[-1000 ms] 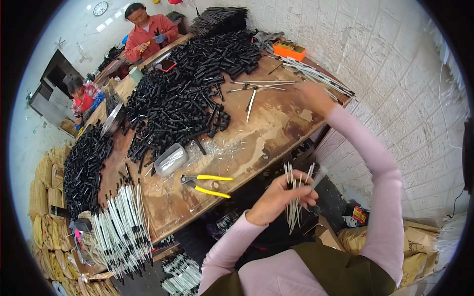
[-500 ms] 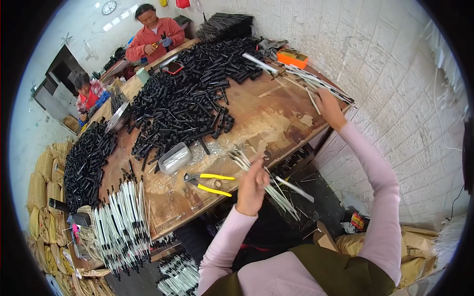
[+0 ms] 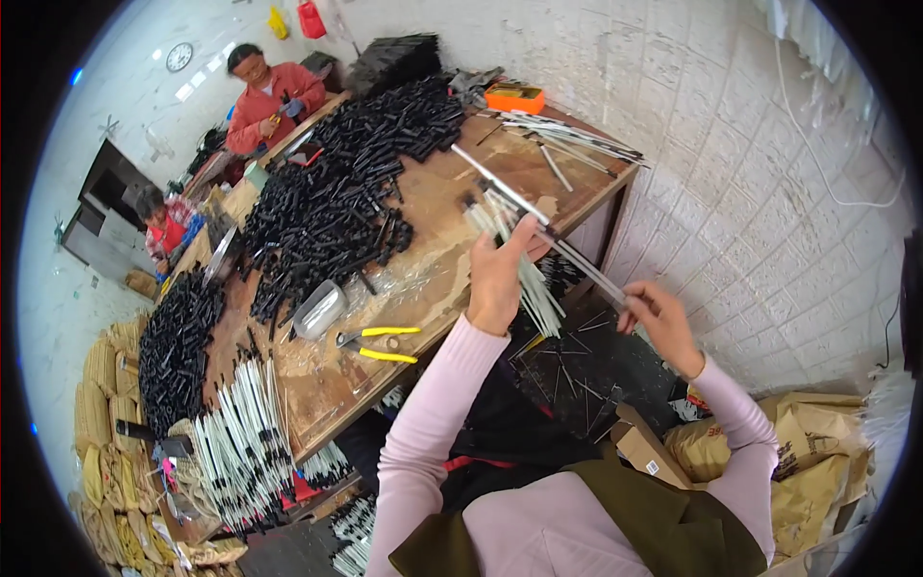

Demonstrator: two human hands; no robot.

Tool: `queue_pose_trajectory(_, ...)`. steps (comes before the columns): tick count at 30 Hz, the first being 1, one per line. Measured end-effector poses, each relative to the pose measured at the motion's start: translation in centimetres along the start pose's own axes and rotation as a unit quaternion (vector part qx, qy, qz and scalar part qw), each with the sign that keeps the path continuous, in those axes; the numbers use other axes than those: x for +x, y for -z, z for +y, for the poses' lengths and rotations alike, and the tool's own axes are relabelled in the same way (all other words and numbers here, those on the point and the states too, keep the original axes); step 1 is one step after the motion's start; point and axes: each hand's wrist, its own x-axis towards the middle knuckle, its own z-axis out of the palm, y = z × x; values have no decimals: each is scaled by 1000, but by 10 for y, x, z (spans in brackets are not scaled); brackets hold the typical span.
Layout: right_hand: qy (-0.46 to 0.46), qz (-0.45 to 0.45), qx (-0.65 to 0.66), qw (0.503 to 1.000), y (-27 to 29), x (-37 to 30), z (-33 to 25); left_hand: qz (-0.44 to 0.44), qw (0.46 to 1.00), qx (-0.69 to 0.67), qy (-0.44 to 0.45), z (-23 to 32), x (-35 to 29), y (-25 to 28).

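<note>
My left hand [image 3: 495, 279] is closed around a bundle of thin white rods [image 3: 540, 300] at the table's front edge. One longer white rod with a dark joint [image 3: 586, 267] slants across the top of that hand. At the rod's lower right end, my right hand [image 3: 663, 327] pinches it between thumb and fingers. More white rods with black tips [image 3: 572, 137] lie along the table's far right side, and a single short white rod [image 3: 556, 168] rests apart from them. Fingers hide part of the bundle.
End-cutting pliers with yellow handles [image 3: 389, 332] and a clear plastic box [image 3: 320, 310] lie on the table [image 3: 437, 226]. Behind is a large heap of black plastic parts [image 3: 332, 192]. An orange box [image 3: 514, 97] stands near the wall. Two people work at the far left.
My right hand has come from the table's far right side down to the front right and now grips a long rod. My left hand stays around its bundle. The view has shifted slightly.
</note>
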Motion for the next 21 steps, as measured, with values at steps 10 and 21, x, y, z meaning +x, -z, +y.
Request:
queue_pose_trajectory(10, -12, -202, -151, 968, 5, 69, 35, 38, 996, -15, 76, 17, -48, 19)
queue_pose_trajectory(21, 154, 121, -732, 652, 54, 285, 93, -88, 974, -6, 207, 39, -86, 20)
